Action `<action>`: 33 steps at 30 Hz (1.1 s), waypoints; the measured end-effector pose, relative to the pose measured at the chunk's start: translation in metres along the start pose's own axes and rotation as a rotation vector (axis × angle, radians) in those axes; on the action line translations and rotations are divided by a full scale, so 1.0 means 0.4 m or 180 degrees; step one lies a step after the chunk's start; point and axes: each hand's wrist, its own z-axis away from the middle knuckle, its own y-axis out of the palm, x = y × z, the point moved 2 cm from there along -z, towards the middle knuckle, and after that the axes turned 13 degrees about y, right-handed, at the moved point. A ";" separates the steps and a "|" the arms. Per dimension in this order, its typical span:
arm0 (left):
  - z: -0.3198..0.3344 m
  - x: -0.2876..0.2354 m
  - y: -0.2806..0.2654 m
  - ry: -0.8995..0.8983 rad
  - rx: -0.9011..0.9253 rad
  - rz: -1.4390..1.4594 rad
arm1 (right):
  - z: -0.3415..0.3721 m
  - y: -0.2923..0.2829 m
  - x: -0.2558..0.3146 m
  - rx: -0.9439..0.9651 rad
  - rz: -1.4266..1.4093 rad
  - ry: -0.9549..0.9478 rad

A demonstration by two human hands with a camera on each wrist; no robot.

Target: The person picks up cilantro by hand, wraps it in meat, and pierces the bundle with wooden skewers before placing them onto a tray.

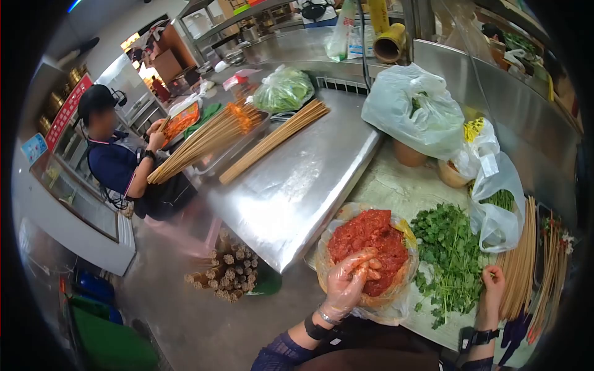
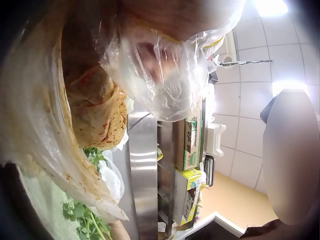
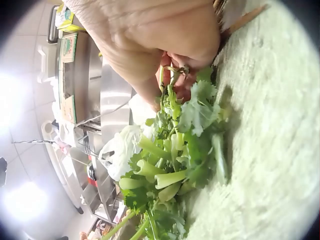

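"How's the light?"
"Bright. White glare spreads over the steel bench (image 1: 309,164) in the head view, and the ceiling lamps (image 2: 290,90) burn out in both wrist views."
"Shadows?"
"Soft ones by the coriander (image 3: 197,145), on the pale bench (image 3: 270,110)."
"Anything blurred?"
"The fanned skewers (image 1: 201,145) smear, and a smooth blurred oval covers the left wrist view's right side."
"Edges?"
"Lines bow, and corners go black."

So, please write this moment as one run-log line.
left hand: in clear plastic glove, over red minced meat | right hand: bare, pinching green leafy herbs | long pale wooden sticks: beside right hand
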 end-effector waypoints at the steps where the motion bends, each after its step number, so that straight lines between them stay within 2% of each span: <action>1: 0.004 0.001 0.000 -0.0023 -0.0096 0.0063 | 0.010 0.006 0.006 0.0024 -0.0075 0.0082; 3: 0.005 0.007 0.007 -0.0109 -0.0196 0.0247 | 0.016 0.012 0.029 -0.0042 -0.0252 0.0221; 7: 0.002 0.006 0.011 -0.0073 -0.0302 0.0266 | 0.011 0.008 0.033 0.0261 -0.0676 0.0397; 8: -0.002 0.001 0.006 -0.0027 -0.0112 0.0180 | 0.026 0.024 0.047 0.0183 -0.0592 0.0452; 9: 0.000 0.001 0.005 -0.0124 -0.0172 0.0123 | 0.040 0.036 0.061 0.0045 -0.0506 0.0505; 10: -0.002 -0.004 0.004 -0.0001 -0.0153 -0.0023 | 0.034 0.018 0.054 0.0335 -0.0418 0.0574; 12: -0.002 -0.001 0.009 0.0114 -0.0276 -0.0230 | 0.061 0.025 0.090 0.0423 0.0091 0.0087; 13: -0.002 -0.006 0.021 -0.0023 -0.0381 -0.0018 | 0.063 0.016 0.097 0.0505 0.0249 0.0003; 14: -0.001 -0.007 0.031 -0.0089 -0.0473 0.0168 | 0.075 0.010 0.106 0.0534 0.0225 0.0018; 17: 0.005 0.016 0.025 0.0292 -0.0359 0.0014 | 0.092 -0.001 0.126 0.0797 0.0095 0.0050; 19: 0.001 0.013 0.017 0.0324 -0.0239 -0.0118 | 0.100 -0.017 0.122 0.0791 0.0335 -0.0024; 20: 0.003 0.010 0.020 0.0283 -0.0378 -0.0132 | 0.093 -0.013 0.120 0.0857 0.0453 -0.0066; 23: -0.004 -0.012 0.030 0.0133 -0.0341 -0.0263 | 0.088 -0.024 0.091 0.0765 0.0447 0.0058; 24: -0.010 -0.012 0.023 0.0015 -0.0288 -0.0078 | 0.081 -0.037 0.079 0.0420 0.0860 -0.0011; 26: 0.007 0.023 -0.014 0.0078 -0.0196 -0.0354 | 0.056 -0.040 0.052 0.0201 0.1045 -0.0196; 27: 0.000 -0.006 0.007 0.0020 -0.0038 -0.0105 | 0.047 -0.053 0.041 0.0148 0.1190 -0.0254; 29: 0.014 0.031 -0.003 0.0160 0.0025 0.0339 | 0.021 -0.079 0.018 0.0032 0.1480 -0.0369; 33: 0.000 0.002 0.006 0.0085 -0.0004 0.0273 | 0.031 -0.037 0.037 -0.0191 0.0648 -0.0023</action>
